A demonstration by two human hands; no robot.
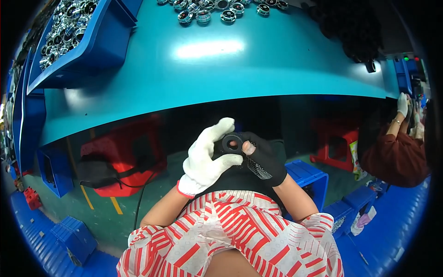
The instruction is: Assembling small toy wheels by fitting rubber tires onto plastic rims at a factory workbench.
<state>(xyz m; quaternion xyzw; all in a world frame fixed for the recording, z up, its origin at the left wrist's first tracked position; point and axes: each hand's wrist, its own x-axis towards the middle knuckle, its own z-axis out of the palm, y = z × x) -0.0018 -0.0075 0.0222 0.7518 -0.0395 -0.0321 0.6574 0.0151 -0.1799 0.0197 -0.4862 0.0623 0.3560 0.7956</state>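
We hold a small black ring-shaped part [232, 143] between both hands, below the near edge of the teal table [258, 74], above our lap. Our left hand [206, 159], in a white glove, closes around its left side; our right hand [263, 159], in a black glove, clamps it with a bare thumb. Far off lie shiny round parts [221, 10] and a blue bin [99, 44] at far left.

The left hand [203, 159], in a white glove, and the right hand [263, 159], in a black glove, together hold a small black ring [232, 143] below the edge of the teal desk [207, 78]. Shiny round metal parts [221, 9] lie at the desk's far edge, and more fill a blue bin [104, 46] on its left. A red stool [122, 154] stands on the floor under the desk.
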